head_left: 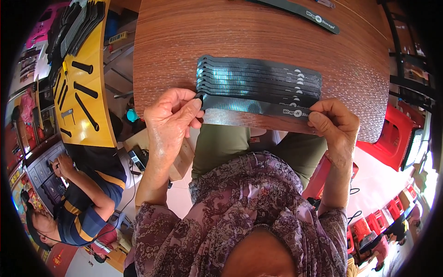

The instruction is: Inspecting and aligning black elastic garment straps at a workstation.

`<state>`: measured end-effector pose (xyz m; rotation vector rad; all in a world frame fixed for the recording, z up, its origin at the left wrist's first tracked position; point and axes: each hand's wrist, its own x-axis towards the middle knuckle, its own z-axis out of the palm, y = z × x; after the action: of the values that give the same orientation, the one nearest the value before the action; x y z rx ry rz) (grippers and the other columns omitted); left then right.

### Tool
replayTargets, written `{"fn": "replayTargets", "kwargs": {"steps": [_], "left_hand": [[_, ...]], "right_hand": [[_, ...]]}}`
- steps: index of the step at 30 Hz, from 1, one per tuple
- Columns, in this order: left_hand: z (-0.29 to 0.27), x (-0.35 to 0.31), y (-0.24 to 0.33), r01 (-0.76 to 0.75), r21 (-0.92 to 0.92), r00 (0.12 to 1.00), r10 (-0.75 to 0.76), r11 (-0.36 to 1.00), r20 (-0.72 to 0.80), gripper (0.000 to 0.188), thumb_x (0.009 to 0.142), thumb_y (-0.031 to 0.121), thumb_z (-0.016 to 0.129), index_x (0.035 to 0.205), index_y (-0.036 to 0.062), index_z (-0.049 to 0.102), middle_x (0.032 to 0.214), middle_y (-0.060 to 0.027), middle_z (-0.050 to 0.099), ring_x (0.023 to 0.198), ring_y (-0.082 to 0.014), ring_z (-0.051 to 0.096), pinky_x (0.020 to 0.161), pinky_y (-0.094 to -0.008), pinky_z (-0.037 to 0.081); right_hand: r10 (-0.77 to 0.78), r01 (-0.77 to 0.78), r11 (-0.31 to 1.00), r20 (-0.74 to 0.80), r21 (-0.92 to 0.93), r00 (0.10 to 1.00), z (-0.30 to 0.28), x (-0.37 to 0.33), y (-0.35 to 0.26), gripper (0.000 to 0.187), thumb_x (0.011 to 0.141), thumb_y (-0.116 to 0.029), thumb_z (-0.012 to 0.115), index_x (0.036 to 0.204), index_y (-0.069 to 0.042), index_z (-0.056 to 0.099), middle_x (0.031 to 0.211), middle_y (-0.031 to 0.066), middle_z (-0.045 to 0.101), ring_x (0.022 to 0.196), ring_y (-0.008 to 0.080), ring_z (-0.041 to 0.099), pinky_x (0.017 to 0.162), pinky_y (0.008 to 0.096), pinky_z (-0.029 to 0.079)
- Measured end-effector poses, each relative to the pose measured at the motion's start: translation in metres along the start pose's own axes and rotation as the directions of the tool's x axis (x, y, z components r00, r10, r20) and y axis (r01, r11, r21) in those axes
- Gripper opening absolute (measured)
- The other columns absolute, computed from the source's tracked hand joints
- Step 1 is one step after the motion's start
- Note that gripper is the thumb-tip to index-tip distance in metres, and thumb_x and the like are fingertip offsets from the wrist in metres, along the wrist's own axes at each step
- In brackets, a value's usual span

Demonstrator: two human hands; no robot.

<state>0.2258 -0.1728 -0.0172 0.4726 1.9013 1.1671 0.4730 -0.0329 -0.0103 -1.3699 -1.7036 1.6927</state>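
Several black straps [258,74], each with a looped left end and a pale printed mark near the right, lie overlapped in a fanned row on the brown wooden table [170,55]. The nearest black strap [244,105] is stretched between my hands along the table's near edge. My left hand [168,122] pinches its looped end between thumb and fingers. At the other end, my right hand [339,127] grips the strap's tip, which the thumb and fingers partly cover.
Another black strap [295,11] lies at the table's far side. To the left, a yellow table [101,117] bears dark tools and a pile of black strips [83,27]. A person in a striped shirt [92,194] works at lower left. A red stool [392,136] stands right.
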Motion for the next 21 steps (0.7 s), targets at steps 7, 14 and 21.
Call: {"fn": "replayTargets", "kwargs": {"steps": [7, 14, 21], "left_hand": [[0.0001, 0.0006, 0.0005, -0.003, 0.012, 1.0, 0.003, 1.0, 0.012, 0.009, 0.085, 0.002, 0.062, 0.09, -0.0045, 0.06, 0.068, -0.0065, 0.062, 0.052, -0.0054, 0.056, 0.038, -0.0145, 0.036], [-0.0003, 0.0, -0.0008, -0.003, 0.007, 1.0, 0.003, 1.0, 0.006, 0.008, 0.085, 0.002, 0.061, 0.091, -0.004, 0.06, 0.068, -0.0065, 0.062, 0.052, -0.0054, 0.056, 0.038, -0.0148, 0.036], [-0.0018, 0.0006, -0.0022, -0.01, -0.01, 1.0, 0.01, 1.0, 0.02, 0.009, 0.086, 0.002, 0.058, 0.092, -0.0039, 0.06, 0.069, -0.0067, 0.062, 0.053, -0.0066, 0.058, 0.039, -0.0153, 0.036]], "right_hand": [[0.001, -0.001, 0.999, -0.015, -0.039, 1.0, 0.0004, -0.0003, 0.0002, 0.007, 0.081, -0.001, 0.064, 0.086, 0.002, 0.062, 0.071, 0.001, 0.059, 0.065, 0.0056, 0.053, 0.059, 0.0186, 0.043], [0.013, -0.013, 1.0, -0.021, -0.02, 1.0, 0.0015, 0.0001, 0.0012, 0.007, 0.081, -0.002, 0.065, 0.086, 0.002, 0.062, 0.07, 0.0005, 0.058, 0.064, 0.0047, 0.051, 0.055, 0.018, 0.04], [-0.001, 0.0, 1.0, -0.033, -0.02, 0.999, 0.002, 0.0012, 0.0023, 0.007, 0.081, -0.003, 0.065, 0.086, 0.001, 0.062, 0.069, 0.0002, 0.058, 0.061, 0.004, 0.049, 0.052, 0.0176, 0.037]]}}
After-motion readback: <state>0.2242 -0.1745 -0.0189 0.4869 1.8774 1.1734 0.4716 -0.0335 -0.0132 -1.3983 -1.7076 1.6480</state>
